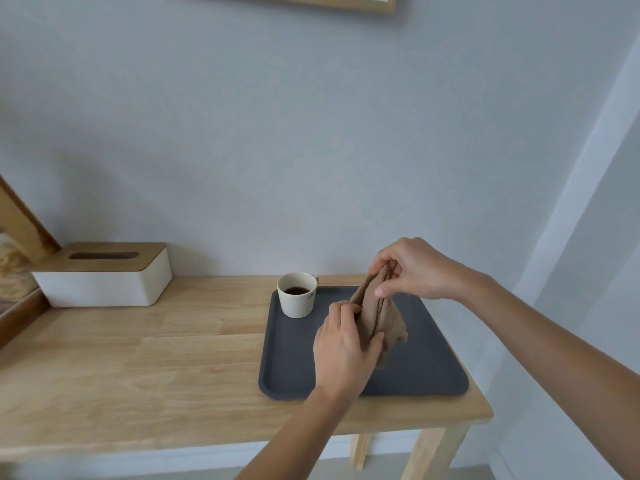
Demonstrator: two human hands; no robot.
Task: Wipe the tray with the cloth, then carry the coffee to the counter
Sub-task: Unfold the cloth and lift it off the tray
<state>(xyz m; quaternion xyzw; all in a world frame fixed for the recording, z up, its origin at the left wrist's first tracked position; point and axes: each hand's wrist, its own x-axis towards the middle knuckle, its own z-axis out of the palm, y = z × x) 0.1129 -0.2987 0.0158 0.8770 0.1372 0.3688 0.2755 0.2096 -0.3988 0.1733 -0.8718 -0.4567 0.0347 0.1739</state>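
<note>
My left hand (341, 351) sits low, back of the hand up, knuckles pointing toward one o'clock, fingers curled and thumb pressed in, pinching the cloth (375, 313) at its lower part. Its bare forearm runs back toward seven o'clock. My right hand (410, 268) is higher, at about one o'clock from the left, wrist bent, fingers and thumb bunched downward around the cloth's top edge. That forearm stretches away toward four o'clock, bare as well.

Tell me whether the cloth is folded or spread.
Folded: the cloth hangs bunched in layers between both hands, above the tray.
</note>
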